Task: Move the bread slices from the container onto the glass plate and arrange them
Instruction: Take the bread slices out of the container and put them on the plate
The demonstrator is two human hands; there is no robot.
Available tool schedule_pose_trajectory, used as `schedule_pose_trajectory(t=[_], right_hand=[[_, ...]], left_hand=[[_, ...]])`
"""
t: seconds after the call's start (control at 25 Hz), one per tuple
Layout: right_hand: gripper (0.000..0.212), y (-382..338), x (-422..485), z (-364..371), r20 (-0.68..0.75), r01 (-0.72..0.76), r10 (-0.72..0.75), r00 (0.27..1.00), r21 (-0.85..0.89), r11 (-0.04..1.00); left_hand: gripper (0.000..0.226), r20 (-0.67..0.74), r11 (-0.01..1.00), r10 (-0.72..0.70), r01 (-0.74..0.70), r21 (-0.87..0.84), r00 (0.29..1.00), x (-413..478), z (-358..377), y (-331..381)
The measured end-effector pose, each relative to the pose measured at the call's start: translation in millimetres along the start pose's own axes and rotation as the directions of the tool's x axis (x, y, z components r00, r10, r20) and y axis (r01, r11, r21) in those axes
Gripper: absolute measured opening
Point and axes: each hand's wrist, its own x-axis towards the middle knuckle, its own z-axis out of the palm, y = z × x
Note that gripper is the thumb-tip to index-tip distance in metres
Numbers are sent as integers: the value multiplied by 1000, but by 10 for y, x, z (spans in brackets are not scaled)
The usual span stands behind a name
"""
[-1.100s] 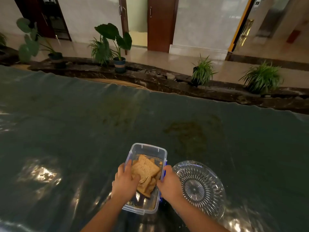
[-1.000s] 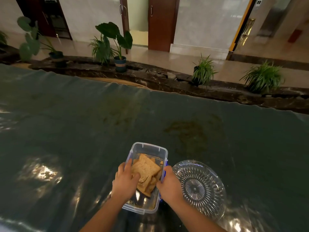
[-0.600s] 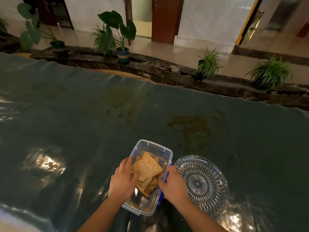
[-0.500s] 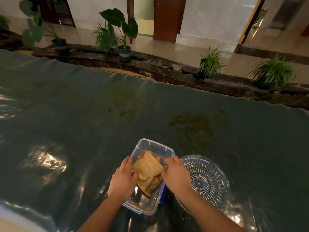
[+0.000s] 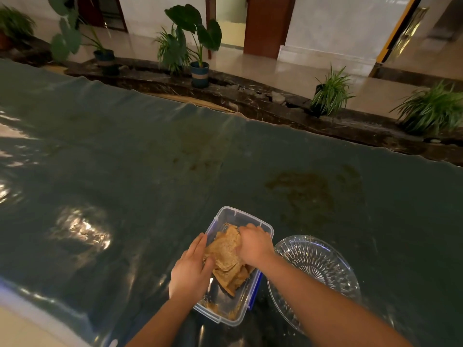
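Head view: bread slices point(image 5: 226, 256) lie heaped inside the clear container point(image 5: 250, 300) on the tabletop point(image 5: 150, 196); none is on the glass plate point(image 5: 318, 261), which stands empty just right of the container. Left hand point(image 5: 191, 270) rests at the container's left wall, fingers against the heap. Right hand point(image 5: 254, 242) is curled down over the top slices; whether it has closed on one cannot be told. Judged step: first pick-up. Next move calls for lifting a slice clear of the right wall and carrying it across without crumbling it.
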Motion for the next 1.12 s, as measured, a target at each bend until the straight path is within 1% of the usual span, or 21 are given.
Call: schedule_pose_trajectory(t=[0.08,0.2,0.24,0.28,0.36,0.4,0.48,0.52,0.56,0.64,0.68,0.76,0.84,0.96,1.04,1.12], right_hand=[[38,-12,13,21,-24,17,-16,1000,64,998],[28,-32,69,7,-29,7,1,1000,253,967],[29,-31,96,1,-15,14,-10,1000,294,956],[32,-29,118,-7,0,26,-28,1000,299,954],[35,-25,171,-13,50,37,-49,998,217,976],[38,-18,192,-10,106,24,-43,993,173,985],[52,-11,207,3,232,-11,-18,972,123,992],[57,-11,207,11,259,-7,-18,966,93,996],[58,-8,204,22,248,15,-25,968,44,999],[57,-20,186,25,164,52,-40,986,-68,996],[55,-35,177,18,136,52,-43,990,-68,996],[47,-72,176,-9,136,19,-25,990,49,999],[43,-103,162,-33,172,-26,-5,985,174,984],[39,-82,73,-112,176,-100,39,984,352,931],[34,-16,-19,-232,167,-179,106,980,522,834],[34,91,-130,-398,149,-236,185,971,691,683]], left_hand=[[56,-17,1000,3,-3,-7,1000,4,7,-5],[58,-38,1000,18,-18,9,999,6,25,-8],[59,-39,1000,21,-20,13,999,8,26,-5],[60,-39,1000,22,-21,14,999,9,29,-5],[61,-45,1000,23,-22,13,999,7,38,-11],[61,-47,1000,23,-22,15,999,1,42,-15],[61,-49,1000,20,-19,18,999,-4,42,-25],[60,-52,1000,17,-16,17,998,1,43,-30],[60,-55,1000,14,-14,16,998,3,45,-32],[59,-56,1000,10,-9,14,998,8,47,-25],[59,-55,1000,8,-7,13,998,7,50,-22],[56,-60,1000,3,-2,6,998,5,52,-23],[52,-65,1000,-1,1,-7,998,3,52,-27],[50,-63,999,-9,7,-44,998,2,38,-32],[50,-67,995,-30,23,-100,997,3,20,-39],[51,-76,991,-44,34,-132,996,2,8,-51]])
